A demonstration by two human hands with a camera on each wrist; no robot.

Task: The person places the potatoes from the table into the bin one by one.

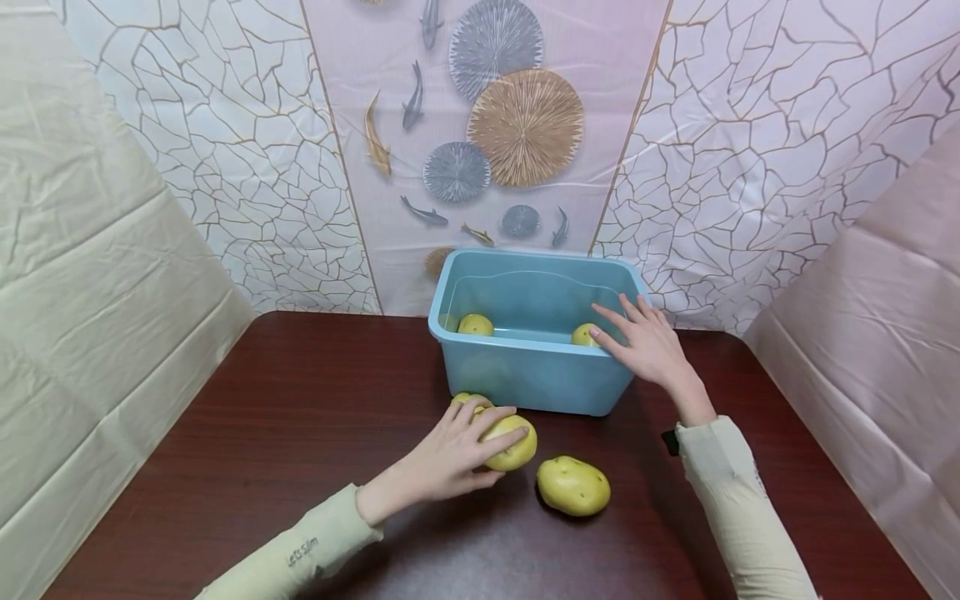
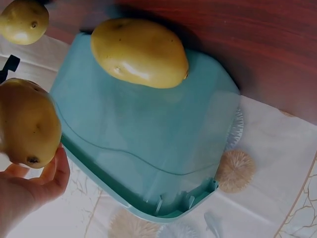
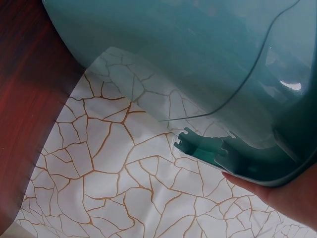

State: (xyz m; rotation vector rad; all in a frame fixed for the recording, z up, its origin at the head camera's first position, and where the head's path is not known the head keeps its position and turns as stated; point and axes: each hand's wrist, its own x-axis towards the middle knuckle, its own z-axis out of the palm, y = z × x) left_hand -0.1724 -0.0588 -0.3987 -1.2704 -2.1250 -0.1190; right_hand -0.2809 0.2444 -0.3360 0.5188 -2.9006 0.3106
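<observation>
My left hand (image 1: pixel 457 450) grips a yellow potato (image 1: pixel 516 443) in front of the bin, fingers over its top. In the left wrist view the held potato (image 2: pixel 29 121) shows small dark eyes. Just behind it, partly hidden by the hand, a potato (image 1: pixel 467 399) lies against the front of the blue plastic bin (image 1: pixel 525 375). My right hand (image 1: pixel 648 342) rests at the bin's right rim, fingers spread and mostly straight over the opening. Inside the bin are a potato at the left (image 1: pixel 476 325) and another at the right (image 1: pixel 583 335).
A larger potato (image 1: pixel 573 486) lies on the dark red wooden table (image 1: pixel 300 400), right of the held one. Patterned cloth (image 1: pixel 285 150) hangs close behind the bin, and pale cloth walls (image 1: pixel 97 333) stand on both sides.
</observation>
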